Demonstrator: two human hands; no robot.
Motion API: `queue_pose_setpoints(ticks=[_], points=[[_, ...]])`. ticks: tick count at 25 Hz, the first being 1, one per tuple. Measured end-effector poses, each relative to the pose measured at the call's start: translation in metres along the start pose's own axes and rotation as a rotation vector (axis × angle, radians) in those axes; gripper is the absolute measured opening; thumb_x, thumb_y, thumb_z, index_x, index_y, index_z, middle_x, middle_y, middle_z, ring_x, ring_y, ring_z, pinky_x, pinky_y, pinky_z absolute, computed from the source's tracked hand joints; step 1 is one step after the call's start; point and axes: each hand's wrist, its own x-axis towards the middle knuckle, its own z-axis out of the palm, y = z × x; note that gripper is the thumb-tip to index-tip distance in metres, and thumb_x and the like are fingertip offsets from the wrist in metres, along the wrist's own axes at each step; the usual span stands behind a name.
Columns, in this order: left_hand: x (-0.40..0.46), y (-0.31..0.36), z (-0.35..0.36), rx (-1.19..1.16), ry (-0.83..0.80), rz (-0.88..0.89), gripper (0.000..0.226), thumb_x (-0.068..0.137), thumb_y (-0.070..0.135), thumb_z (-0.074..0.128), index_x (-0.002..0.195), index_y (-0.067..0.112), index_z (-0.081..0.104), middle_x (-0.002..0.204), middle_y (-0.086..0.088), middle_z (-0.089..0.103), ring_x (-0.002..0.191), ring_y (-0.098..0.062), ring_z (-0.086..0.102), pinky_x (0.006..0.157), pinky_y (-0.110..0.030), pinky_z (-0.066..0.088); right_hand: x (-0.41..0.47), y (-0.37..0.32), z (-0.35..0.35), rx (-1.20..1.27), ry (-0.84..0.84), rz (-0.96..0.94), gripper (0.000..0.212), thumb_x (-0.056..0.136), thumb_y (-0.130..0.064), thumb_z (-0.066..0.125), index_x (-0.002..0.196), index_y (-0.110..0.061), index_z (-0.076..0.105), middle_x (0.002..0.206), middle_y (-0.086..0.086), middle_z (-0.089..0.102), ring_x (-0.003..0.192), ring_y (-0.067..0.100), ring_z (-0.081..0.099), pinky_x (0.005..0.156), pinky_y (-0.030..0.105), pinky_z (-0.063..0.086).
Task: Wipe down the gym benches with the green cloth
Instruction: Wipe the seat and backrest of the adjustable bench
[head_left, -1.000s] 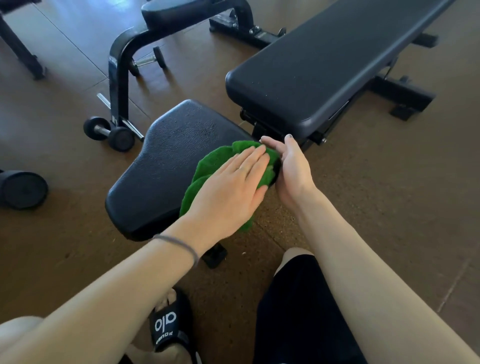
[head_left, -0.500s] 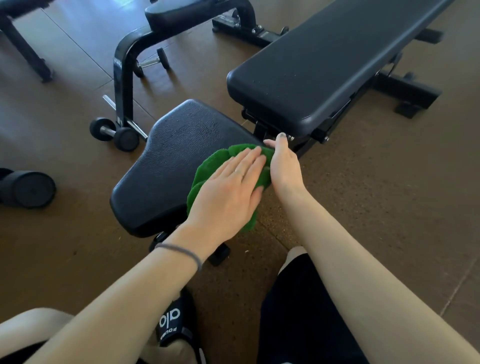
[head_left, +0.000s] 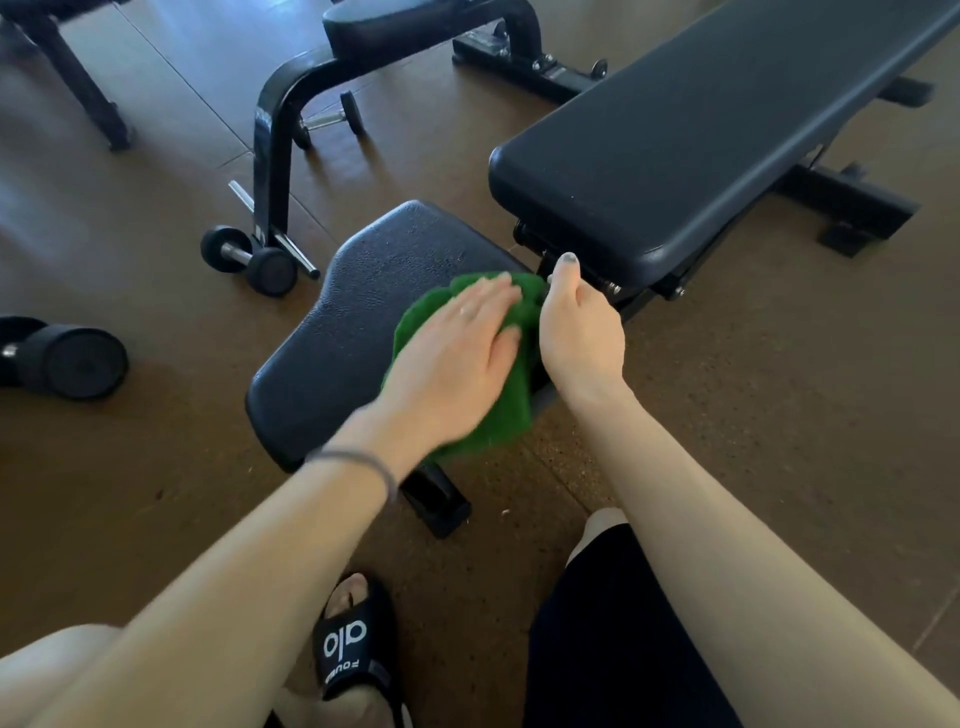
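Flanking seat pad (head_left: 363, 312): dumbbells (head_left: 249, 257), bench frame (head_left: 275, 135).

Both hands (head_left: 519, 338) low (left flat).

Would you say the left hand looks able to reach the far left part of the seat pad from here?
Probably yes: the left hand lies flat on the green cloth on the seat pad, and nothing lies on the pad's bare left part.

The black padded bench seat (head_left: 363, 312) carries the crumpled green cloth (head_left: 498, 410) at its right edge, under my flat left hand (head_left: 457, 364). On the brown floor (head_left: 727, 415) at the left lie black dumbbells (head_left: 249, 257).
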Motion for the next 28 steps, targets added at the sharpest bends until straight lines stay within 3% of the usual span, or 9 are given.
queue_pose_setpoints(ticks=[5, 9, 12, 14, 17, 20, 23, 25, 28], points=[[0.078, -0.015, -0.004, -0.023, -0.024, -0.214, 0.053, 0.111, 0.035, 0.031, 0.16, 0.015, 0.03, 0.169, -0.002, 0.025, 0.157, -0.015, 0.017, 0.128, -0.031, 0.009, 0.0, 0.003, 0.006, -0.09, 0.136, -0.007, 0.053, 0.111, -0.036, 0.026, 0.113, -0.015, 0.074, 0.103, 0.002, 0.071, 0.093, 0.02, 0.06, 0.081, 0.033, 0.038], [-0.002, -0.002, -0.005, -0.032, -0.047, -0.061, 0.055, 0.11, 0.036, 0.033, 0.162, 0.02, 0.026, 0.169, 0.008, 0.019, 0.157, -0.009, 0.012, 0.129, -0.031, 0.006, 0.0, 0.003, 0.01, -0.103, 0.163, -0.036, 0.053, 0.11, -0.035, 0.028, 0.109, -0.012, 0.075, 0.108, 0.009, 0.075, 0.104, 0.032, 0.065, 0.088, 0.041, 0.046], [0.027, -0.028, -0.012, -0.008, -0.055, -0.018, 0.053, 0.11, 0.036, 0.035, 0.16, 0.02, 0.031, 0.168, 0.008, 0.023, 0.156, -0.009, 0.016, 0.124, -0.022, 0.003, 0.001, 0.001, 0.013, -0.117, 0.181, -0.009, 0.05, 0.11, -0.034, 0.028, 0.116, -0.014, 0.074, 0.116, 0.009, 0.074, 0.109, 0.032, 0.063, 0.086, 0.039, 0.042], [0.076, -0.047, -0.016, -0.022, -0.055, -0.134, 0.052, 0.11, 0.035, 0.032, 0.159, 0.018, 0.032, 0.168, 0.002, 0.026, 0.156, -0.013, 0.019, 0.125, -0.024, 0.006, 0.003, 0.001, 0.012, -0.109, 0.182, 0.024, 0.051, 0.111, -0.035, 0.028, 0.113, -0.016, 0.074, 0.112, 0.005, 0.073, 0.097, 0.027, 0.061, 0.081, 0.037, 0.039], [0.111, -0.068, -0.022, -0.037, -0.06, -0.249, 0.053, 0.111, 0.036, 0.026, 0.159, 0.014, 0.031, 0.167, -0.003, 0.028, 0.155, -0.017, 0.02, 0.126, -0.031, 0.012, 0.002, 0.003, 0.01, -0.105, 0.177, 0.037, 0.049, 0.111, -0.034, 0.028, 0.104, -0.018, 0.074, 0.088, -0.003, 0.066, 0.069, 0.007, 0.051, 0.074, 0.033, 0.037], [0.099, -0.103, -0.028, -0.057, 0.009, -0.352, 0.053, 0.11, 0.036, 0.026, 0.159, 0.017, 0.031, 0.166, -0.002, 0.029, 0.154, -0.021, 0.023, 0.126, -0.036, 0.017, -0.001, 0.004, 0.011, -0.079, 0.173, 0.02, 0.048, 0.111, -0.036, 0.028, 0.1, -0.02, 0.072, 0.088, -0.002, 0.07, 0.073, 0.006, 0.059, 0.075, 0.033, 0.048], [0.061, -0.121, -0.042, -0.163, 0.043, -0.6, 0.052, 0.107, 0.039, 0.026, 0.151, 0.015, 0.04, 0.156, -0.012, 0.043, 0.144, -0.033, 0.039, 0.119, -0.046, 0.03, 0.0, 0.002, 0.014, -0.095, 0.179, 0.022, 0.051, 0.109, -0.036, 0.026, 0.105, -0.018, 0.074, 0.097, 0.002, 0.073, 0.085, 0.017, 0.064, 0.083, 0.038, 0.051], [0.024, -0.115, -0.047, -0.15, 0.021, -0.767, 0.049, 0.108, 0.041, 0.025, 0.138, 0.008, 0.046, 0.144, -0.021, 0.051, 0.133, -0.041, 0.048, 0.11, -0.048, 0.035, -0.001, 0.001, 0.014, -0.108, 0.182, 0.025, 0.051, 0.109, -0.035, 0.026, 0.104, -0.017, 0.073, 0.096, 0.001, 0.071, 0.078, 0.012, 0.058, 0.079, 0.036, 0.045], [-0.02, -0.087, -0.05, 0.044, 0.019, -0.809, 0.044, 0.11, 0.035, 0.025, 0.125, 0.0, 0.048, 0.131, -0.027, 0.057, 0.122, -0.045, 0.054, 0.095, -0.049, 0.04, -0.002, 0.003, 0.014, -0.111, 0.191, 0.028, 0.047, 0.11, -0.031, 0.028, 0.106, -0.017, 0.073, 0.087, -0.005, 0.06, 0.065, 0.001, 0.044, 0.067, 0.028, 0.036]])
